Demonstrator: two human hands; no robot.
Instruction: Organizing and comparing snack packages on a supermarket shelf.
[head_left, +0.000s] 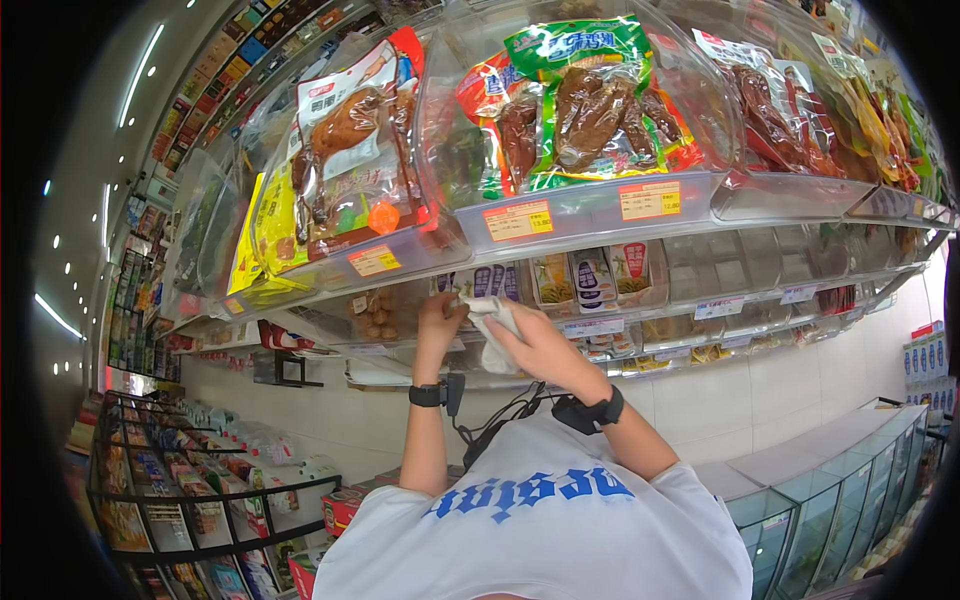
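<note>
A white cloth (495, 341) is gripped in my right hand (551, 352), just under the top shelf's front edge. Close to the cloth's upper left corner is my left hand (439, 322), its fingers bent; whether they pinch the cloth or the clear bin there cannot be told. Round brown items in a clear bin (373, 319) lie to the left of that hand. Behind both hands, packaged goods (555, 279) stand on the lower shelf. Above, a green bag of vacuum-packed meat (596, 97) and a white and red bag with a drumstick picture (349, 142) lean in clear bins.
Price tags line the top shelf's plastic edge (585, 214), which juts out over the hands. Lower shelves (720, 307) run to the right. Black wire racks of goods (217, 495) stand at lower left, glass cases (825, 480) at lower right. Cables (510, 412) hang near my chest.
</note>
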